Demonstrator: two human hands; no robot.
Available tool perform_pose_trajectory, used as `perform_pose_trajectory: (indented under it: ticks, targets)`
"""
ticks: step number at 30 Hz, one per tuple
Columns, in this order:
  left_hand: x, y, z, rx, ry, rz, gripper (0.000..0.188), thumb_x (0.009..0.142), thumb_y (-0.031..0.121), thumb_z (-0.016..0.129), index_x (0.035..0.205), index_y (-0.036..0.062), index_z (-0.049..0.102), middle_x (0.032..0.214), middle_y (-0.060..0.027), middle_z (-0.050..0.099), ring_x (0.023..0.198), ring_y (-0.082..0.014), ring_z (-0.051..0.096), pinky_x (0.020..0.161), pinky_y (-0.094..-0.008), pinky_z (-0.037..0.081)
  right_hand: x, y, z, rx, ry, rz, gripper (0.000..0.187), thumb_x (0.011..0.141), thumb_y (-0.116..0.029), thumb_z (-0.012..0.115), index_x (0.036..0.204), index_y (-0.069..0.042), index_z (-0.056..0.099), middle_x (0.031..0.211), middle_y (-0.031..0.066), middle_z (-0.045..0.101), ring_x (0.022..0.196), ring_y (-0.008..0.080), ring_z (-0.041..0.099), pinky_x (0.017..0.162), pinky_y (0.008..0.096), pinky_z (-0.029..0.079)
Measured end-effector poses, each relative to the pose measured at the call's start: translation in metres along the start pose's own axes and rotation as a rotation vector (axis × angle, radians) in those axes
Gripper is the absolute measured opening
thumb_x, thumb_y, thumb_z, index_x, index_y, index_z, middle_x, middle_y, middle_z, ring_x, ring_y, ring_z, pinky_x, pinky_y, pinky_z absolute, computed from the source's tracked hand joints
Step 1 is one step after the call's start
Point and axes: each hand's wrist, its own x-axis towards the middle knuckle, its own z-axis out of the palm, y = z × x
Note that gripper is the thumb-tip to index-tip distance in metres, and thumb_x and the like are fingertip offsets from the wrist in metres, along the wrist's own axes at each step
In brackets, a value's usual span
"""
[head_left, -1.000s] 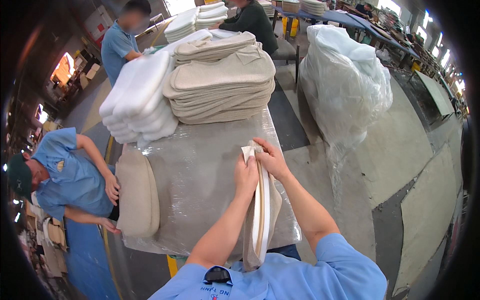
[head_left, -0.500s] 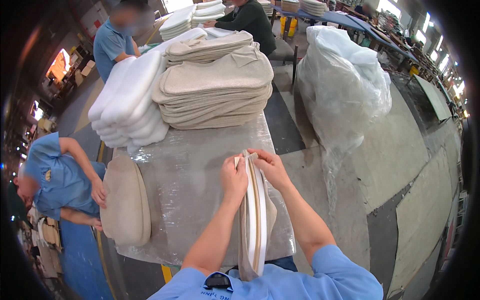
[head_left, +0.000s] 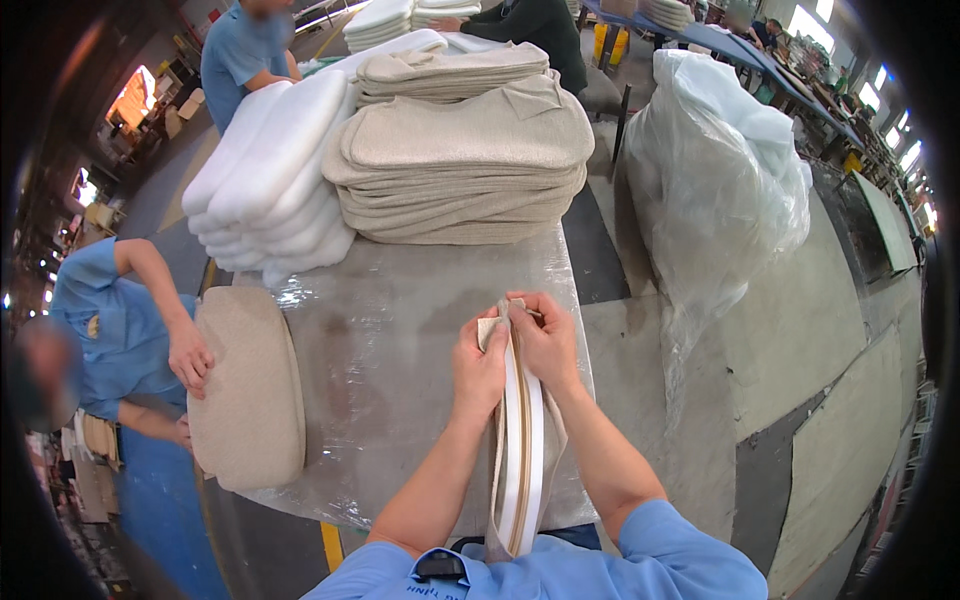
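Note:
A beige fabric cover with a long zipper sewn along it stretches from my chest out over the table. The zipper has white tape and brownish teeth. At its far end my left hand pinches the left edge of the fabric, thumb pressed on top. Close beside it, my right hand grips the same end from the right, fingers curled round the cloth. The two thumbs nearly meet over the zipper's end, which they partly hide. Both hands are held above the plastic-covered table.
Beige covers are piled at the table's far side, next to white cushion pads. On the left a co-worker touches more beige covers. A large plastic-wrapped bundle stands right of the table. Other people work farther back.
The view has shifted slightly. My right hand has closed in further over the zipper's end, its thumb now near my left one. The co-worker's hand has shifted on the left covers.

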Motion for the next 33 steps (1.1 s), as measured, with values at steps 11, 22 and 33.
perform_pose_trajectory:
  ticks: [11, 22, 33]
  targets:
    - [-0.003, 0.003, 0.011, 0.341, 0.094, 0.370, 0.028, 0.110, 0.011, 0.052, 0.123, -0.0052, 0.070, 0.125, -0.0204, 0.067, 0.118, -0.0317, 0.067, 0.103, -0.0404, 0.052, -0.018, 0.030, 0.011, 0.179, 0.150, -0.137, 0.007, 0.105, -0.004, 0.063, 0.103, 0.000, 0.068, 0.122, 0.0119, 0.073, 0.107, 0.0152, 0.066, 0.095, 0.0302, 0.051]
    - [0.010, -0.001, -0.002, 0.311, 0.074, 0.443, 0.023, 0.107, 0.008, 0.060, 0.122, -0.0028, 0.072, 0.125, -0.0167, 0.069, 0.116, -0.0311, 0.067, 0.102, -0.0398, 0.053, 0.041, 0.022, -0.033, 0.386, -0.215, 0.047, 0.071, 0.116, -0.057, 0.030, 0.099, 0.000, 0.067, 0.085, 0.0153, 0.072, 0.094, 0.0206, 0.069, 0.093, 0.0349, 0.052]
    - [0.101, -0.015, -0.008, -0.390, -0.239, -0.093, 0.057, 0.118, 0.044, 0.035, 0.138, 0.0003, 0.065, 0.113, -0.0076, 0.069, 0.107, -0.0165, 0.064, 0.094, -0.0354, 0.052, 0.125, 0.017, 0.005, -0.010, -0.218, -0.036, 0.080, 0.110, -0.071, 0.028, 0.135, -0.005, 0.067, 0.130, 0.0065, 0.069, 0.104, 0.0162, 0.062, 0.090, 0.0317, 0.049]
